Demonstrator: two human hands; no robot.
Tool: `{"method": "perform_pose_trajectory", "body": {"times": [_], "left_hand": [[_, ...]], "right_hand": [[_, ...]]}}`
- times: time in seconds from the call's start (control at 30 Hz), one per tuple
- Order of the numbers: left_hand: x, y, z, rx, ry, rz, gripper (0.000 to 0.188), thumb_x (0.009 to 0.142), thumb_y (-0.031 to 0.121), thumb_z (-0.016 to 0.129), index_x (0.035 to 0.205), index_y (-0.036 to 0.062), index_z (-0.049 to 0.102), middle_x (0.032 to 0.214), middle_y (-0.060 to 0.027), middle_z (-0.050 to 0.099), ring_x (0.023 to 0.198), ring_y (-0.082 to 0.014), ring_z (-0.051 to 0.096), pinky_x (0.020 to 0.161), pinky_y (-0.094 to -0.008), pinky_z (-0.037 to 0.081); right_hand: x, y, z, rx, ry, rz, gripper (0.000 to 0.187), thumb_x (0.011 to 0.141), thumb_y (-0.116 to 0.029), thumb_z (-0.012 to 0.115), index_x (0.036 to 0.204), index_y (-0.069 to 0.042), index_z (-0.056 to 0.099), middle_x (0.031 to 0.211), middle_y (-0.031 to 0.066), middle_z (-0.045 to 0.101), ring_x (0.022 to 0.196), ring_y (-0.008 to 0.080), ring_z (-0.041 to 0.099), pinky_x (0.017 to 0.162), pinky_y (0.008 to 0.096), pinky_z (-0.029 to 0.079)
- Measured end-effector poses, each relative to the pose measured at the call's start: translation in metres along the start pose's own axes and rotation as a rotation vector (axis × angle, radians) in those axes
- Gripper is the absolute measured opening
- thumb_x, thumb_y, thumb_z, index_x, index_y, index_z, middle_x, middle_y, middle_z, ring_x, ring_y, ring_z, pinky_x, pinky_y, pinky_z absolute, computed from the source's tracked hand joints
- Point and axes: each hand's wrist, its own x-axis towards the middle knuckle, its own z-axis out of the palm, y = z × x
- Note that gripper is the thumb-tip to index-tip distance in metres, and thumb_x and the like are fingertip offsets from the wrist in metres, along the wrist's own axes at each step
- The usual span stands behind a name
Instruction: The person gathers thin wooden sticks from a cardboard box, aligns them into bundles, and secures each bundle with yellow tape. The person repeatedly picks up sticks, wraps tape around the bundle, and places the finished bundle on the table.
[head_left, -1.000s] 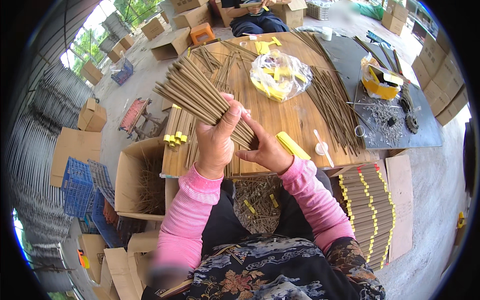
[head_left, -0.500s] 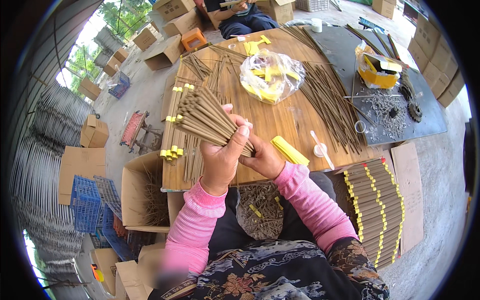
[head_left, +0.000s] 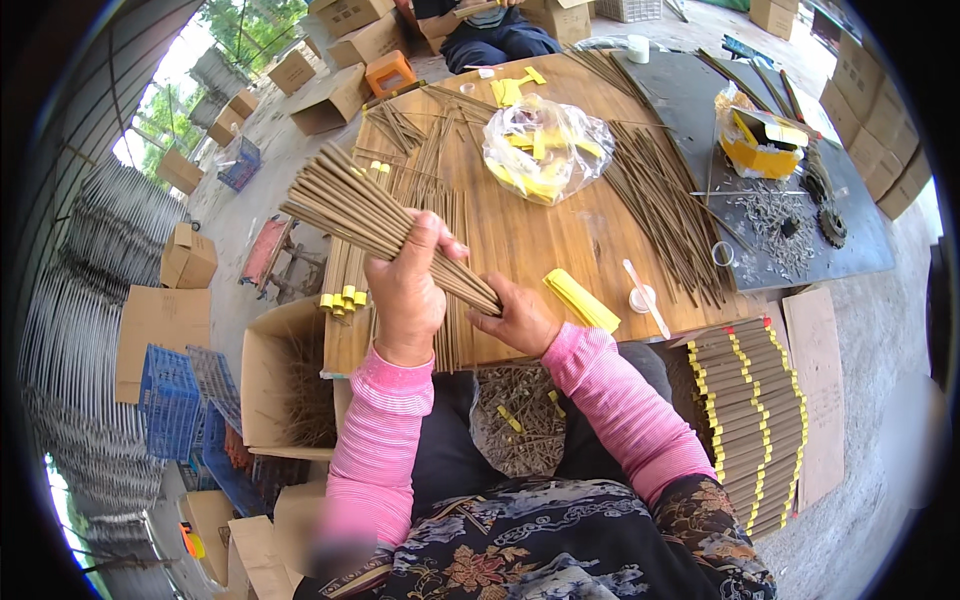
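Note:
A thick bundle of thin brown incense sticks [head_left: 350, 205] slants over the left part of the wooden table [head_left: 560, 235]. My left hand [head_left: 408, 290] is wrapped round its middle, thumb on top. At its lower right end my right hand [head_left: 522, 315] closes its fingers and thumb on the stick ends. The far ends fan out a little to the upper left. Beneath the bundle, partly hidden, lie banded stick bundles [head_left: 345, 290] with yellow bands. Loose sticks [head_left: 452, 330] lie beside them. Just right of my right hand is a stack of yellow paper strips [head_left: 580, 300].
A clear bag [head_left: 548, 150] of yellow strips sits mid-table, with many loose sticks [head_left: 665, 215] to its right. A small white pot [head_left: 642, 299] has a spatula across it. Banded bundles [head_left: 750, 430] are stacked at lower right, an open carton [head_left: 275, 390] at left. Someone [head_left: 490, 35] sits opposite.
The bundle has swung from pointing at me to lying flatter, its far ends moved left and up. My left hand has shifted left along it; my right hand has moved slightly right.

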Motion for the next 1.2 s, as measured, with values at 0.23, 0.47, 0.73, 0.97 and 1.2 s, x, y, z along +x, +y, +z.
{"method": "perform_pose_trajectory", "body": {"times": [0.23,0.47,0.73,0.97,1.2], "left_hand": [[-0.003,0.014,-0.044,-0.283,-0.105,-0.334,0.036,0.082,0.021,0.061,0.112,0.0062,0.048,0.088,-0.0087,0.056,0.080,-0.0195,0.057,0.076,-0.0363,0.049],[-0.028,0.003,-0.061,-0.103,0.156,-0.271,0.018,0.082,0.012,0.059,0.096,0.0072,0.049,0.072,-0.0030,0.049,0.062,-0.0133,0.050,0.059,-0.0300,0.045],[-0.039,-0.007,-0.094,-0.606,0.013,-0.416,0.014,0.082,0.020,0.062,0.084,0.0106,0.052,0.065,-0.0005,0.049,0.054,-0.0116,0.049,0.051,-0.0268,0.044],[-0.040,-0.009,-0.112,-0.413,0.126,-0.316,0.013,0.083,0.015,0.059,0.090,0.0095,0.050,0.071,-0.0029,0.052,0.061,-0.0142,0.052,0.057,-0.0287,0.047],[-0.042,-0.011,-0.138,-0.581,0.022,-0.326,0.029,0.073,0.002,0.052,0.102,0.0054,0.049,0.083,-0.0058,0.055,0.078,-0.0196,0.054,0.077,-0.0368,0.047]], "right_hand": [[-0.023,-0.023,0.021,0.898,-0.482,0.287,0.015,0.081,-0.012,0.061,0.082,-0.004,0.048,0.060,0.0012,0.051,0.043,0.0075,0.049,0.039,0.0209,0.042],[-0.030,-0.033,0.043,0.620,-0.361,0.302,0.016,0.083,-0.015,0.059,0.084,-0.004,0.047,0.059,0.0001,0.048,0.043,0.0074,0.047,0.040,0.0206,0.041],[-0.040,-0.051,0.046,1.115,-0.658,0.621,0.013,0.084,-0.013,0.056,0.085,-0.004,0.047,0.060,0.0004,0.047,0.044,0.0093,0.048,0.039,0.0222,0.041],[-0.033,-0.052,0.068,0.122,-0.262,0.435,0.028,0.076,-0.016,0.064,0.092,0.003,0.051,0.063,0.0083,0.053,0.056,0.0146,0.054,0.052,0.0306,0.044],[-0.023,-0.065,0.073,0.383,-0.397,0.558,0.021,0.080,-0.007,0.060,0.095,0.001,0.048,0.062,-0.0003,0.050,0.046,0.0067,0.047,0.041,0.0213,0.039]]}}
